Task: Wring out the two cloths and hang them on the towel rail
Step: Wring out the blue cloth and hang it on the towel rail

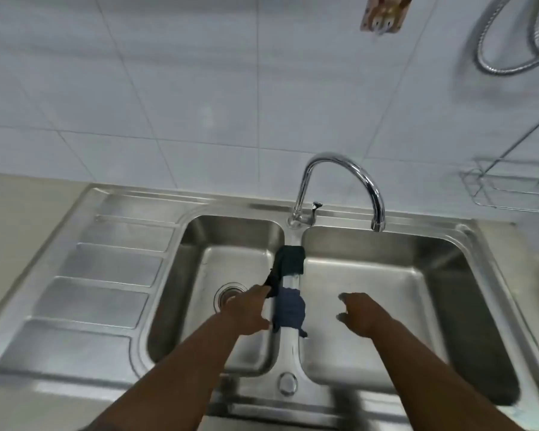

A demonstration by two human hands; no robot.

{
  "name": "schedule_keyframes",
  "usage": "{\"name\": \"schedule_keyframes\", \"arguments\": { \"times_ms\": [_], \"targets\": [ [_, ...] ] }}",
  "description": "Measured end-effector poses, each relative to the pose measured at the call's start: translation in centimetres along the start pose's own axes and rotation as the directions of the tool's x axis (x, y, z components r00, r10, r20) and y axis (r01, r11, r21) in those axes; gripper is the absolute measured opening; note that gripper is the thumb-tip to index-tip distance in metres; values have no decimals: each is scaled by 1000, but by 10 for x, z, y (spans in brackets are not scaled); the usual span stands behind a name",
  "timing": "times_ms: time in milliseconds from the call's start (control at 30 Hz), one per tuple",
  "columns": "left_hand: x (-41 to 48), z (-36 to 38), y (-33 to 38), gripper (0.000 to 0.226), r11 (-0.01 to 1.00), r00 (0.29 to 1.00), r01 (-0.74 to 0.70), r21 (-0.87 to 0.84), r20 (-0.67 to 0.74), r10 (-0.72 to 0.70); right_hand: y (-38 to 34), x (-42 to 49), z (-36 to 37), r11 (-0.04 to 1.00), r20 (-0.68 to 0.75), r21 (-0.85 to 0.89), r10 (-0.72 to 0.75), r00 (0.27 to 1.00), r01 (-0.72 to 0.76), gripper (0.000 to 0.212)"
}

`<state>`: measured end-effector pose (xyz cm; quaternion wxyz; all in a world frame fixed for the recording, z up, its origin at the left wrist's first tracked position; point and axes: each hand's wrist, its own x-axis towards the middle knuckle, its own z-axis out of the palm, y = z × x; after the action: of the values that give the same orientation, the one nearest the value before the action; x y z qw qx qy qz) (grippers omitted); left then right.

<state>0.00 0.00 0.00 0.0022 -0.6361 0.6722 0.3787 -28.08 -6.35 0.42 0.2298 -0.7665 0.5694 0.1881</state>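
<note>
Two cloths lie draped over the divider between the two basins of a steel sink [293,346]. The dark green cloth [290,259] is farther back, the blue cloth [288,311] nearer to me. My left hand [249,309] is over the left basin, its fingertips pinching the lower corner of the dark green cloth right beside the blue one. My right hand [360,312] hovers over the right basin with fingers apart and holds nothing. No towel rail is clearly in view.
A chrome gooseneck tap [343,185] arches over the right basin. The left basin has a drain [229,298]; a ribbed drainboard [100,275] lies to its left. A wire rack [511,188] and a shower hose [504,35] hang on the tiled wall at right.
</note>
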Motion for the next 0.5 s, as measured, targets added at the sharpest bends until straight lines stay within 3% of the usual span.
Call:
{"name": "schedule_keyframes", "arguments": {
  "times_ms": [100, 233, 367, 500],
  "targets": [
    [5, 18, 11, 98, 978, 996, -83, -193, -2, 85, -24, 5, 20, 982, 35, 163, -99, 994, 92, 72],
    [11, 32, 24, 99, 983, 993, -88, -164, -87, 74, -54, 12, 38, 889, -60, 406, -205, 977, 212, 78],
    [15, 33, 26, 76, 994, 984, -86, -70, -159, 74, -65, 14, 47, 886, -148, 430, -120, 982, 173, 42],
    [11, 32, 27, 41, 992, 977, -109, 68, -174, 120, -66, 7, 41, 894, -197, 380, -172, 965, 237, 12]
  ]
}}
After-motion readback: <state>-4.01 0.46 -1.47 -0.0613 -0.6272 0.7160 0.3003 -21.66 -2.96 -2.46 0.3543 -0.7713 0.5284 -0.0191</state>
